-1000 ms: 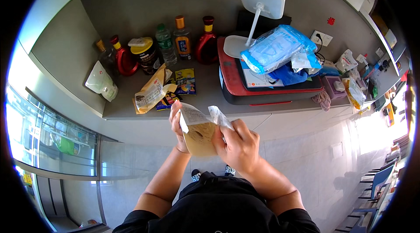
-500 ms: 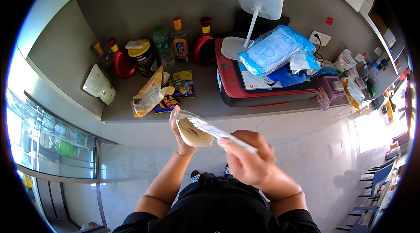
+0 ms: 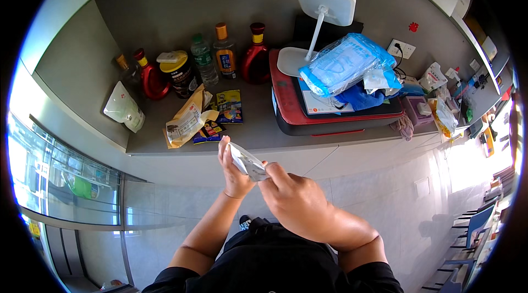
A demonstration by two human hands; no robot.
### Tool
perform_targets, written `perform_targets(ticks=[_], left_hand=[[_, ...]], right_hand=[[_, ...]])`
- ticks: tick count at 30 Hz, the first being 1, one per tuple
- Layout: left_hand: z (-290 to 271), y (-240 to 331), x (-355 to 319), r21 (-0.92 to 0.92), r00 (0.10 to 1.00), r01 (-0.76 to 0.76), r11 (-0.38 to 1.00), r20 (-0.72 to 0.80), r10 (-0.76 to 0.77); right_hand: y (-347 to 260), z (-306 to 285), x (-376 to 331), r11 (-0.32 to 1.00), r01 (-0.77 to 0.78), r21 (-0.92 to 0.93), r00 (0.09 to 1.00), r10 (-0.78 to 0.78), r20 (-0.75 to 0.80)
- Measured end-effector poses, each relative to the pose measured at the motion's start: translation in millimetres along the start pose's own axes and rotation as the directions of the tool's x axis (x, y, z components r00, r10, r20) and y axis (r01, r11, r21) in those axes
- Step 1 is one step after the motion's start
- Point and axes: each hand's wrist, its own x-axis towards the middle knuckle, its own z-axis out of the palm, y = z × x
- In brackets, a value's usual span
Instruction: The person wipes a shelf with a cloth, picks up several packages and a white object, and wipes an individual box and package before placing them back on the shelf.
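My left hand (image 3: pixel 233 171) and my right hand (image 3: pixel 293 199) both hold a small clear plastic packet (image 3: pixel 247 160) in front of my chest, just below the edge of a grey counter (image 3: pixel 258 128). The left hand cups the packet from behind, and the right hand pinches its lower right end. The packet is folded narrow and tilted, so I cannot make out what is inside it. On the counter right above my hands lie a tan paper bag (image 3: pixel 186 119) and several small colourful sachets (image 3: pixel 230 105).
Bottles and jars (image 3: pixel 204 62) stand along the back wall, with a white pouch (image 3: pixel 125 108) at the left. A red and black case (image 3: pixel 330 111) carries a white lamp (image 3: pixel 320 7) and blue plastic packs (image 3: pixel 346 62). Clutter fills the right end (image 3: pixel 440 100). A glass cabinet (image 3: pixel 60 183) is at the lower left.
The packet, held up flat and showing a tan content a second ago, has been turned and folded narrow between both hands. My right hand has moved lower and closer to my body.
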Motion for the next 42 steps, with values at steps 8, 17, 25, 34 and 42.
perform_targets(ticks=[8,17,25,34,42], left_hand=[[-5,2,-9,0.084,0.985,0.118,0.990,0.115,-0.127],[-7,10,-2,-0.066,0.976,0.167,0.984,0.155,-0.155],[-10,12,2,-0.237,0.942,0.252,0.938,0.282,-0.182],[-31,21,47,-0.515,0.552,0.663,-0.544,0.827,-0.110],[-34,19,49,-0.364,0.465,0.551,-0.751,0.881,-0.085]], right_hand=[[5,18,10,0.964,0.000,0.266,0.983,0.049,-0.179],[7,32,9,0.945,-0.186,0.270,0.951,0.243,-0.194],[21,33,14,0.925,-0.092,0.368,0.925,0.217,-0.314],[65,82,8,0.021,-0.342,0.940,0.742,0.620,0.256],[66,107,2,0.409,-0.187,0.893,0.916,0.400,0.009]])
